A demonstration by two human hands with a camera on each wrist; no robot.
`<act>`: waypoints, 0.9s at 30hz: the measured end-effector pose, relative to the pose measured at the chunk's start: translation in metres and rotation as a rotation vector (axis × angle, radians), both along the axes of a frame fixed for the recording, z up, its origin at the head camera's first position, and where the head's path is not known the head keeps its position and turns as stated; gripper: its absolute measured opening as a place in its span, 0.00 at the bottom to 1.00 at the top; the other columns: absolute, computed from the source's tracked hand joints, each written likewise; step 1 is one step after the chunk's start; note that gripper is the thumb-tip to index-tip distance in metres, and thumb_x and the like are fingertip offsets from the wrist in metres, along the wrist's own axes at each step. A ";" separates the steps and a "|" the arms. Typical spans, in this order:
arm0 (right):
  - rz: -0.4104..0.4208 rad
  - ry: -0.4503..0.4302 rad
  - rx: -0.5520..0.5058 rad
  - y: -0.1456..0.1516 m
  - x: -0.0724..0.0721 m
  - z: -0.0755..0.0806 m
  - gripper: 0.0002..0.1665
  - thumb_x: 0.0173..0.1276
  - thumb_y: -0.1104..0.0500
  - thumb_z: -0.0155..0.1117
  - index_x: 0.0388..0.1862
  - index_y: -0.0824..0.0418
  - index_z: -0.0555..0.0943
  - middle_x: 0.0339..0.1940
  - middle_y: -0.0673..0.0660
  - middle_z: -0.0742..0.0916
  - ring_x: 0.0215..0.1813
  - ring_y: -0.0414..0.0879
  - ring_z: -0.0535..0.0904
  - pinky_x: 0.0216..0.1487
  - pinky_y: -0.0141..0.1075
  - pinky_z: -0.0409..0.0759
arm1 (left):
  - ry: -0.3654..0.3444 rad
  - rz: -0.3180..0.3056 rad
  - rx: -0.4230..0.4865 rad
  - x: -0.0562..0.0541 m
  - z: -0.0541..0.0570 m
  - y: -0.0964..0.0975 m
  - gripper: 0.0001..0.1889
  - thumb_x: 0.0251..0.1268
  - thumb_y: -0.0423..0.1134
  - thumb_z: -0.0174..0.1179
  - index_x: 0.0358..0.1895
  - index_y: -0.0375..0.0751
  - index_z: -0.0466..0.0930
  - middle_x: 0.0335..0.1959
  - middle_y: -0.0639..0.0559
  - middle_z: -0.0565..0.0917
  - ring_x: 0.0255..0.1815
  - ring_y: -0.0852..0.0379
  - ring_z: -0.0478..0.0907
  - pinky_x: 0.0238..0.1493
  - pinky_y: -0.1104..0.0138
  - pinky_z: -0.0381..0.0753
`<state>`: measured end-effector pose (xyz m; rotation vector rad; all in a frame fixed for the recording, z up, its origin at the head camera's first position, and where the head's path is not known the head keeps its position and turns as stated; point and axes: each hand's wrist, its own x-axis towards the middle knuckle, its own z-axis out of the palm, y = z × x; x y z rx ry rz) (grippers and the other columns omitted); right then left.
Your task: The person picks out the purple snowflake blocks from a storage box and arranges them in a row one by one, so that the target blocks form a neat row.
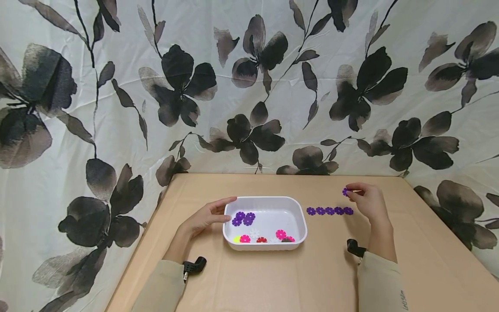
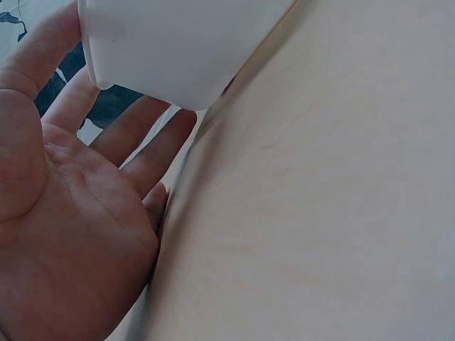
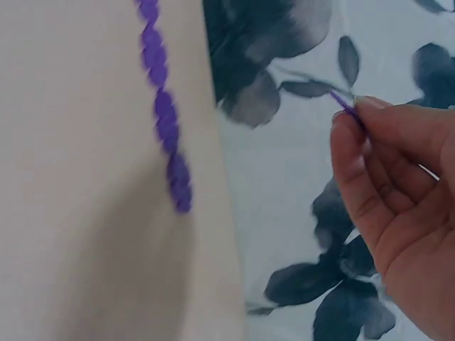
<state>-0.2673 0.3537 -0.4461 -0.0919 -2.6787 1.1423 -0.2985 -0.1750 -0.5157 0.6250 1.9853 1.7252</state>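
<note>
A thin purple flower-shaped disc (image 1: 345,192) is pinched between the thumb and fingertips of my right hand (image 1: 366,201), raised over the back right of the table. In the right wrist view the disc (image 3: 348,114) shows edge-on. Below and left of that hand, a row of several purple discs (image 1: 329,211) lies on the table, side by side. My left hand (image 1: 202,220) holds a white tray (image 1: 265,247) at its left end, thumb at the rim. In the left wrist view, its other fingers (image 2: 167,145) reach along the tray's outer side.
Inside the tray sit a few purple discs (image 1: 243,219) at the left. Pink discs (image 1: 280,234), a red disc (image 1: 261,240), white ones and a yellow one lie along its front side. A floral cloth (image 1: 249,99) hangs behind the tan table (image 1: 273,277).
</note>
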 end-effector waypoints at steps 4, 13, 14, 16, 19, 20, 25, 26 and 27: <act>0.006 -0.077 0.014 0.016 0.000 -0.014 0.18 0.81 0.62 0.58 0.62 0.71 0.81 0.55 0.72 0.87 0.51 0.60 0.86 0.39 0.24 0.82 | -0.007 0.001 -0.002 0.001 -0.001 0.000 0.36 0.70 0.38 0.69 0.80 0.53 0.67 0.83 0.53 0.64 0.83 0.46 0.61 0.81 0.52 0.63; -0.035 -0.188 -0.027 0.038 0.005 -0.036 0.16 0.78 0.68 0.58 0.60 0.74 0.80 0.56 0.75 0.85 0.53 0.62 0.83 0.47 0.33 0.87 | 0.005 -0.004 -0.001 0.000 0.000 0.000 0.38 0.70 0.38 0.69 0.81 0.48 0.65 0.83 0.51 0.63 0.83 0.44 0.61 0.81 0.51 0.61; -0.040 -0.199 -0.024 0.038 0.006 -0.038 0.16 0.78 0.68 0.58 0.60 0.73 0.80 0.57 0.75 0.84 0.54 0.63 0.82 0.51 0.39 0.88 | 0.003 -0.006 -0.001 0.000 0.000 0.000 0.38 0.70 0.37 0.69 0.81 0.47 0.64 0.83 0.51 0.63 0.83 0.44 0.61 0.81 0.52 0.61; -0.058 -0.235 -0.029 0.038 0.007 -0.041 0.17 0.79 0.67 0.56 0.62 0.72 0.79 0.59 0.74 0.84 0.58 0.65 0.80 0.60 0.53 0.84 | 0.003 -0.008 0.001 0.000 0.000 0.000 0.38 0.70 0.37 0.68 0.81 0.46 0.64 0.83 0.51 0.63 0.83 0.44 0.61 0.81 0.53 0.62; -0.083 -0.279 -0.037 0.037 0.008 -0.044 0.19 0.80 0.67 0.54 0.66 0.69 0.77 0.63 0.73 0.82 0.62 0.66 0.76 0.67 0.65 0.76 | 0.004 -0.011 0.005 0.000 0.000 0.000 0.38 0.70 0.37 0.68 0.81 0.46 0.64 0.83 0.50 0.62 0.83 0.44 0.61 0.80 0.55 0.64; -0.089 -0.286 -0.041 0.037 0.008 -0.045 0.20 0.80 0.67 0.54 0.67 0.69 0.77 0.63 0.73 0.81 0.63 0.67 0.75 0.68 0.66 0.74 | 0.005 -0.011 0.006 0.000 0.000 0.000 0.38 0.70 0.37 0.68 0.81 0.46 0.64 0.83 0.50 0.62 0.83 0.44 0.61 0.80 0.55 0.64; -0.097 -0.286 -0.024 0.036 0.007 -0.046 0.21 0.80 0.67 0.54 0.68 0.70 0.76 0.64 0.74 0.80 0.65 0.69 0.74 0.70 0.68 0.71 | -0.003 -0.002 0.004 0.000 0.001 0.000 0.37 0.70 0.37 0.68 0.80 0.49 0.65 0.83 0.52 0.63 0.82 0.45 0.62 0.79 0.57 0.66; -0.100 -0.284 -0.011 0.036 0.007 -0.046 0.21 0.80 0.67 0.55 0.68 0.70 0.76 0.64 0.75 0.80 0.65 0.69 0.74 0.70 0.69 0.70 | -0.004 -0.001 0.002 0.000 0.001 0.000 0.37 0.70 0.37 0.68 0.80 0.49 0.66 0.83 0.52 0.63 0.82 0.45 0.62 0.79 0.57 0.66; -0.103 -0.280 0.002 0.036 0.008 -0.045 0.21 0.79 0.67 0.55 0.68 0.70 0.76 0.64 0.75 0.80 0.65 0.70 0.73 0.70 0.69 0.70 | -0.006 0.000 0.000 0.000 0.002 0.001 0.37 0.70 0.37 0.68 0.80 0.50 0.66 0.83 0.52 0.64 0.82 0.45 0.62 0.79 0.57 0.66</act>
